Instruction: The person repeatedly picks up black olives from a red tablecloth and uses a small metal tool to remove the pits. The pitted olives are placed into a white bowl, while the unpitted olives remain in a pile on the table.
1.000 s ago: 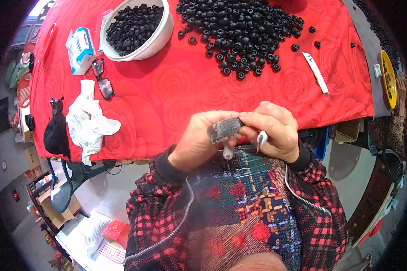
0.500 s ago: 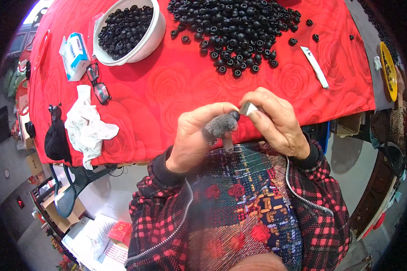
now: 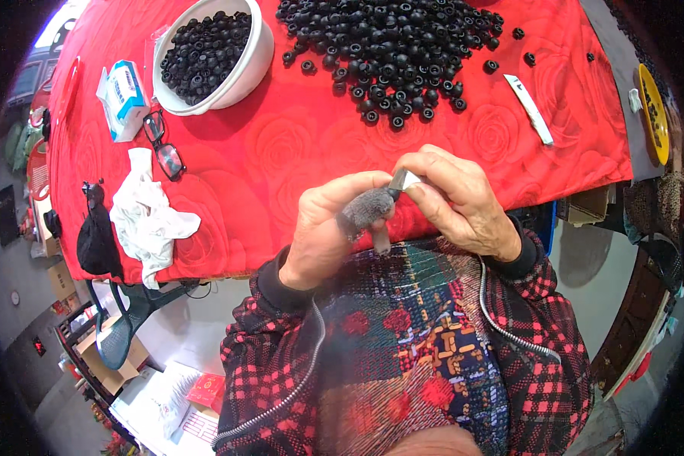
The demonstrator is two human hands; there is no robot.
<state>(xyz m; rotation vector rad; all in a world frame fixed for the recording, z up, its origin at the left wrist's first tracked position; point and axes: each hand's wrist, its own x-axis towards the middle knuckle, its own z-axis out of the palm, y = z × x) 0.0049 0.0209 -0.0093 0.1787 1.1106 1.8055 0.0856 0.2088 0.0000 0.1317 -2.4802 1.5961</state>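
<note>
My left hand (image 3: 311, 232) is closed, pinching a small round black part (image 3: 394, 193) between thumb and fingers. Grey fabric finger covers (image 3: 368, 208) wrap some of its fingers. From the other side, my right hand (image 3: 467, 204) grips a short flat blade (image 3: 405, 180), silvery with a pale patch, in its fingertips. The blade's edge lies against the black part, which is mostly hidden. Both hands are over the near edge of the red tablecloth (image 3: 281, 148). Beyond them spreads a heap of similar black parts (image 3: 391, 53).
At the back left stands a white bowl (image 3: 262, 61) of black parts. A tissue pack (image 3: 125, 99), eyeglasses (image 3: 164, 144), a white cloth (image 3: 148, 216) and a black fabric item (image 3: 97, 239) lie left. On the right are a white strip (image 3: 530, 110) and a yellow dish (image 3: 652, 114).
My right hand has shifted slightly left, bringing the blade from beside the black part onto it. My left hand has stayed almost in place, still pinching the part.
</note>
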